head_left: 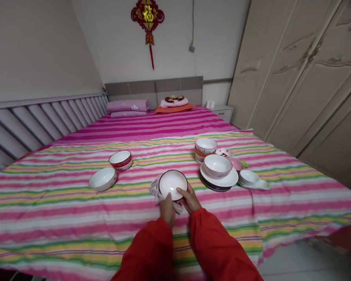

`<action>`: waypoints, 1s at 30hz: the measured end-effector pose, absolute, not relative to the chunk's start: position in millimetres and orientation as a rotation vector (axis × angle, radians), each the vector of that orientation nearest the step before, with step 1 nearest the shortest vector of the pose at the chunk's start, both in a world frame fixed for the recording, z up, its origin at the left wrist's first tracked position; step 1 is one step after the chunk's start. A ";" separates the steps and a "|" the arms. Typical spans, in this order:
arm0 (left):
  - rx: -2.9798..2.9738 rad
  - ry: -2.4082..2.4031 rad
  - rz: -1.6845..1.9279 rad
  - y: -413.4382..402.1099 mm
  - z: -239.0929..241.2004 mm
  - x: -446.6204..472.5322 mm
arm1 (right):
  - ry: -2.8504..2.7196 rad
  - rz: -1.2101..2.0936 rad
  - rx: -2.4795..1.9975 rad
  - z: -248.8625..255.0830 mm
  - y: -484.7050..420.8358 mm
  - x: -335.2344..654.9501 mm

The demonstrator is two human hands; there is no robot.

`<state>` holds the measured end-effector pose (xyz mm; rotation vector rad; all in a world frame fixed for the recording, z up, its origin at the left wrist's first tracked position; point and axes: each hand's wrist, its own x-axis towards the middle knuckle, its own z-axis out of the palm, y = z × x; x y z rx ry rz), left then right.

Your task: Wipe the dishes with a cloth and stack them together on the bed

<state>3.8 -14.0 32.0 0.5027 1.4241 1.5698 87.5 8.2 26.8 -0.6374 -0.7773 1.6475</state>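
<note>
A white bowl with a dark rim (173, 183) is held between my two hands above the striped bed cover. My left hand (167, 208) grips its near side, the thumb over the rim. On the right side my right hand (189, 198) closes on the same bowl, its thumb reaching inside. A greyish cloth (155, 189) shows along the bowl's left and lower edges; part of it is hidden under the bowl. Which hand holds the cloth I cannot tell.
To the left stand a white bowl (102, 179) and red-and-white bowls (120, 160). At right are stacked bowls (206, 146), a bowl (218, 165) on plates (232, 180), and small dishes with spoons (249, 177). Pillows (128, 106) lie by the headboard (178, 85); wardrobes (298, 70) stand right.
</note>
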 end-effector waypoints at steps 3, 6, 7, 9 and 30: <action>0.540 1.426 1.532 -7.8 41.3 -10.1 | -0.787 1.677 -0.634 25.6 8.1 87.9; 0.624 1.445 1.470 2.5 62.6 -40.3 | -0.798 1.704 -0.654 24.9 8.1 89.2; 0.653 1.452 1.455 5.2 70.2 -49.9 | -0.807 1.708 -0.656 25.1 8.1 89.7; 0.699 1.463 1.446 9.3 82.7 -63.6 | -0.835 1.715 -0.650 26.1 8.2 90.3; 0.711 1.373 1.575 15.1 86.3 -58.4 | -0.825 1.721 -0.669 26.1 9.4 90.8</action>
